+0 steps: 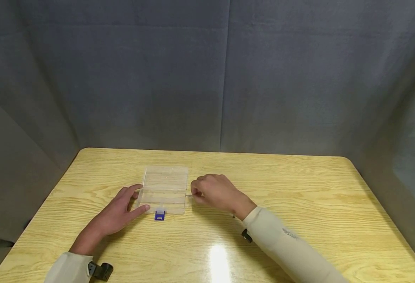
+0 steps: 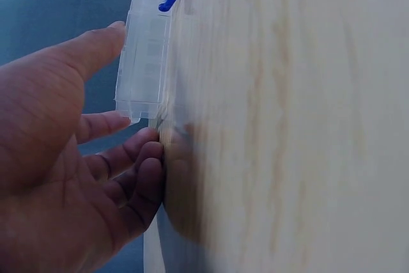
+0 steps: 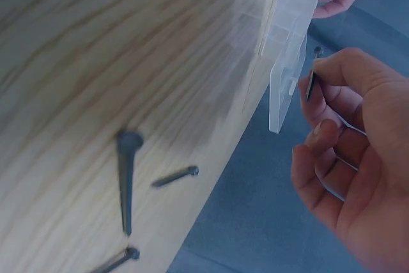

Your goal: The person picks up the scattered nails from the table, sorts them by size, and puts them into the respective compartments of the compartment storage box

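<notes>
The clear plastic compartment box (image 1: 165, 189) lies open on the wooden table (image 1: 299, 196), its blue latch (image 1: 159, 215) hanging at the six o'clock edge. It looks light, so a sideways nudge could skate it across the glossy top; only the left hand (image 1: 117, 212) braces it. That hand lies at the box's eight o'clock, palm low, fingers nearly straight and spread, thumb tip at the near-left corner and index finger along the left wall, gripping nothing. The left wrist view shows the fingertips (image 2: 137, 158) meeting the table just beside the box's corner.

At the box's three o'clock the right hand (image 1: 216, 192) hovers knuckles-up, forearm coming in from five o'clock. Its fingers are curled, thumb and index finger pinching a thin dark screw (image 3: 310, 85) close to the box's right wall. The pinch is small and the screw slim, so it could slip, roll off, or land in the wrong compartment; the head could also catch the wall's rim.

Three more loose screws (image 3: 126, 177) lie on the table behind the right hand, well apart from the box, where a sweeping sleeve (image 1: 285, 243) could scatter them.
</notes>
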`<state>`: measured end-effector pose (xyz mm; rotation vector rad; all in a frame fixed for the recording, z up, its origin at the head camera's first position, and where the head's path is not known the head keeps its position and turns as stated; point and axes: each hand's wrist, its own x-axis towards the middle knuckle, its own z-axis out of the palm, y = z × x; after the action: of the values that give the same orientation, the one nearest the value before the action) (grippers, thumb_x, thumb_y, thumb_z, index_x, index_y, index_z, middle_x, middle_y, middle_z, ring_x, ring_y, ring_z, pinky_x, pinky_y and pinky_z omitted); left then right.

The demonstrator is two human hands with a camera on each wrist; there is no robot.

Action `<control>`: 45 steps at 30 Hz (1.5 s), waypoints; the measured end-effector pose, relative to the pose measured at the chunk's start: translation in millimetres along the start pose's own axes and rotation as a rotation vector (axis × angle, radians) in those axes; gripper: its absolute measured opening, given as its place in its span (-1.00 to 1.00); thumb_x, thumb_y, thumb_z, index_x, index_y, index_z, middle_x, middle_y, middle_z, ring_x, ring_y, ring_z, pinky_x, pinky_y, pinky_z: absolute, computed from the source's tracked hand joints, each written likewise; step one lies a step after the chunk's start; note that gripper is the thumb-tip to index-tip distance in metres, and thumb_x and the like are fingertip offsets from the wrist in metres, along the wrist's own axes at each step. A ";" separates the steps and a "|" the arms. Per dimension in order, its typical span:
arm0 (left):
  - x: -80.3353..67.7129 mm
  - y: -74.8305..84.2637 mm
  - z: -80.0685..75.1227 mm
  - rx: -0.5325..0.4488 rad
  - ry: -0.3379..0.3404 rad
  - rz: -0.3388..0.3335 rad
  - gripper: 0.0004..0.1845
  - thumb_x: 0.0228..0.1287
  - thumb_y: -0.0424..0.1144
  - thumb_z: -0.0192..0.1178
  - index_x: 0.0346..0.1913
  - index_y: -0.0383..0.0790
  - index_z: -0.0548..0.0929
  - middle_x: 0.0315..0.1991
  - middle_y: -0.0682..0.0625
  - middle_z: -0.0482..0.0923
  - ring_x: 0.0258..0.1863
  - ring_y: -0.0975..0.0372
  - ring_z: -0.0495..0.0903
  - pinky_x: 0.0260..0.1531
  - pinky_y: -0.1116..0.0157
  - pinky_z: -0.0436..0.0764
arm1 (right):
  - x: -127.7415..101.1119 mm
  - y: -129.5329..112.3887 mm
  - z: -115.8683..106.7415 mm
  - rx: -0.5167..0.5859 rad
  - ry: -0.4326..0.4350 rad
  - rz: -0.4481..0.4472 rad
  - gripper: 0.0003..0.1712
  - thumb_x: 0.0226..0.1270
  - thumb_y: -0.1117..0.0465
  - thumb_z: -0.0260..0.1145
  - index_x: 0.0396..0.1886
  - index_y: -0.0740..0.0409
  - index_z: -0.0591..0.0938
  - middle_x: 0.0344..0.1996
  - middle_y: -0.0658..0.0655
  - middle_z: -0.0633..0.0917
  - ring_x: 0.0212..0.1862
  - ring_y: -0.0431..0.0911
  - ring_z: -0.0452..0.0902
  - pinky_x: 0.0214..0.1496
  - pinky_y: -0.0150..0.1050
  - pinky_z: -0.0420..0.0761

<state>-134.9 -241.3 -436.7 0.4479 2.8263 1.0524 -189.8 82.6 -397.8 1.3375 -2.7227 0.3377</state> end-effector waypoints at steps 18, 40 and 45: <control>0.0 -0.5 1.4 -0.003 0.009 0.000 -0.27 0.49 -0.03 0.28 0.49 -0.35 0.27 0.05 -0.19 0.39 -0.30 0.16 0.30 -0.27 0.14 0.39 | 30.3 -13.7 4.5 -0.025 0.001 0.043 -0.76 0.37 0.26 0.35 -0.46 -0.12 0.54 -0.51 -0.16 0.48 -0.45 -0.26 0.38 -0.43 -0.28 0.43; -1.5 -1.3 3.0 -0.010 0.030 0.009 -0.32 0.48 -0.06 0.30 0.46 -0.33 0.30 -0.02 -0.15 0.37 -0.31 0.16 0.28 -0.31 0.19 0.37 | 52.2 -20.7 7.6 -0.004 -0.027 0.047 -0.81 0.40 0.23 0.38 -0.43 -0.08 0.62 -0.48 -0.15 0.55 -0.41 -0.24 0.44 -0.38 -0.27 0.48; -1.7 -1.0 2.2 0.004 0.030 0.009 -0.32 0.48 -0.05 0.29 0.47 -0.29 0.31 0.00 -0.15 0.39 -0.32 0.17 0.29 -0.30 0.18 0.37 | 56.1 -22.2 7.2 0.007 -0.038 0.051 -0.81 0.40 0.26 0.37 -0.42 -0.08 0.62 -0.48 -0.14 0.54 -0.40 -0.24 0.43 -0.36 -0.30 0.47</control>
<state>-133.1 -241.1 -439.0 0.4489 2.8556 1.0639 -206.5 24.5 -391.4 1.2909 -2.7928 0.3290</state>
